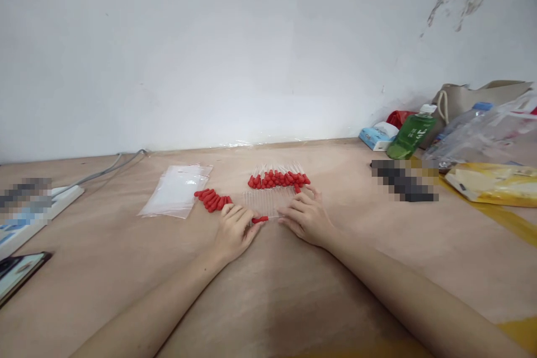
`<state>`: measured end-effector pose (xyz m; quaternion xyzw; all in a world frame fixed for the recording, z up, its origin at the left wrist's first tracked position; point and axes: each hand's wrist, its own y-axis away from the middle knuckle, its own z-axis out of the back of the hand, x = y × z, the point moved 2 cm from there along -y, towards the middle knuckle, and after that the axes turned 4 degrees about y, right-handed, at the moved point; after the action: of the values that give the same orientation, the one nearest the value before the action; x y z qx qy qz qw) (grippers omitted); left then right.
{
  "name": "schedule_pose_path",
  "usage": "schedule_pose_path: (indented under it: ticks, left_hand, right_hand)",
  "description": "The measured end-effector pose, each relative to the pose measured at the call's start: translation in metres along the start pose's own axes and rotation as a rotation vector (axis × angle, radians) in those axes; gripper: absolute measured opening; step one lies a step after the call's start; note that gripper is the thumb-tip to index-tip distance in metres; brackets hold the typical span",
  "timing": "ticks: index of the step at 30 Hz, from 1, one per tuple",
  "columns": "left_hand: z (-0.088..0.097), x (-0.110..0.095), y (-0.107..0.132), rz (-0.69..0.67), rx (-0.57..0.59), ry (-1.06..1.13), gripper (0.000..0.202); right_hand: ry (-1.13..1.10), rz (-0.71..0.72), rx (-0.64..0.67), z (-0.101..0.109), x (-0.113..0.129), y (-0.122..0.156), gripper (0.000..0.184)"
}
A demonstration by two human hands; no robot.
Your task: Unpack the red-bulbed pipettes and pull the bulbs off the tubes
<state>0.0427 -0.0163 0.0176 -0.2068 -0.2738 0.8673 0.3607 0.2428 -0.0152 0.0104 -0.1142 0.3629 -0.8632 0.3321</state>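
Observation:
My left hand (235, 229) rests on the wooden table (268, 291) with its fingers pinched on a red rubber bulb (260, 219). My right hand (305, 215) lies beside it, fingers spread flat over a row of clear glass tubes (266, 201). Just beyond the tubes lies a row of droppers with red bulbs (279, 179). A small heap of loose red bulbs (213, 199) sits left of my left hand.
A stack of clear plastic bags (176, 190) lies to the left, with a white power strip (42, 210) and a phone (19, 271) farther left. On the right stand a green bottle (411, 134), a tissue pack (377, 135), plastic bags (490, 137) and a yellow packet (490, 183).

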Motion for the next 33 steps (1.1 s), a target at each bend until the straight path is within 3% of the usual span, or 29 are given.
schedule_pose_path:
  ticks: [15,20,28,33]
  left_hand:
    - [0.004,-0.005,0.002,-0.044,0.064,-0.009,0.017]
    - [0.007,0.003,0.005,-0.028,0.058,-0.004,0.016]
    - [0.014,0.021,0.010,0.123,-0.143,0.189,0.017]
    - [0.035,0.048,-0.003,0.375,-0.336,0.093,0.024]
  right_hand:
    - [-0.131,0.097,0.098,0.002,0.006,0.000,0.021]
    - [-0.155,0.091,0.077,0.002,0.000,0.003,0.019]
    - [-0.094,-0.185,-0.007,0.002,-0.012,0.003,0.019]
    - [0.012,-0.392,-0.031,-0.005,-0.016,0.001,0.019]
